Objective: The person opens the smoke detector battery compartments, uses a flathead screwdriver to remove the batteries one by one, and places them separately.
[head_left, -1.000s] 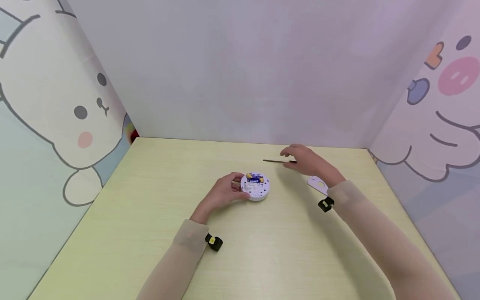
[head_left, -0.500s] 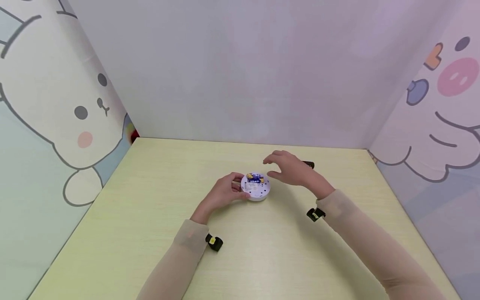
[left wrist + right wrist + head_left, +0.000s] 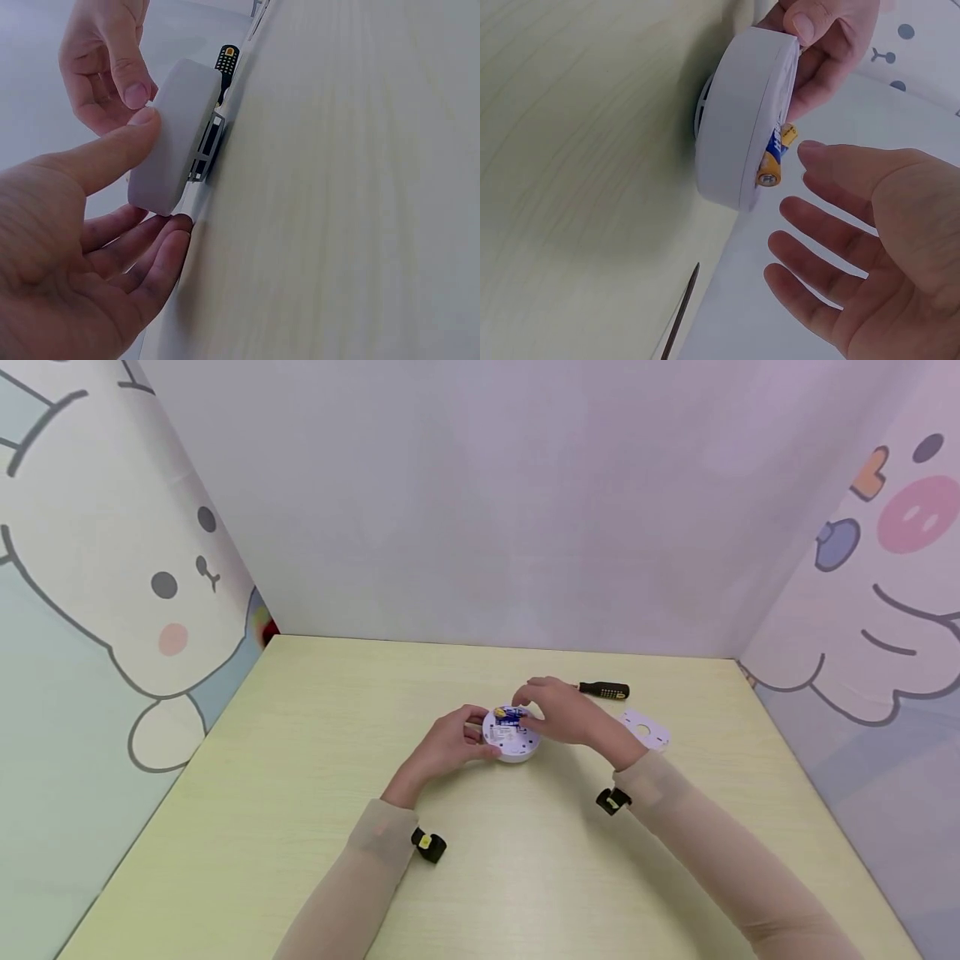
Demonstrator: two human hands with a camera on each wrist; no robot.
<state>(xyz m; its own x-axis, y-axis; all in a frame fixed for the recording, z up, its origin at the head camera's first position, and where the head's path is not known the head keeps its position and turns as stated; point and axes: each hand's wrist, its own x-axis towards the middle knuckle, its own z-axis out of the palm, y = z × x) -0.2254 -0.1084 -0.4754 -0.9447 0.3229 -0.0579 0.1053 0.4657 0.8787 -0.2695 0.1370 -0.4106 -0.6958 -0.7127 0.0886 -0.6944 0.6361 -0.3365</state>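
Note:
A round white smoke detector (image 3: 510,747) lies with its battery side up, its slotted grille (image 3: 206,148) facing the table. My left hand (image 3: 442,743) grips the detector's left edge, thumb at the near side and fingers round the far side. Blue-and-yellow batteries (image 3: 771,159) sit at the battery bay; in the right wrist view one end sticks out beyond the face. Right beside them is my right hand (image 3: 562,714), fingers spread and loosely bent. A small gap shows between its thumb and the batteries in the right wrist view.
Behind my right hand lies a screwdriver with a black handle (image 3: 604,691), its shaft pointing left. A white plate with a round hole (image 3: 649,732) lies to the right. The pale wooden table (image 3: 360,693) ends at a white curtain wall (image 3: 480,527).
My right hand has moved left and nearer, from above the screwdriver to the batteries. The screwdriver handle and white plate now show more fully. My left hand and the detector stay put.

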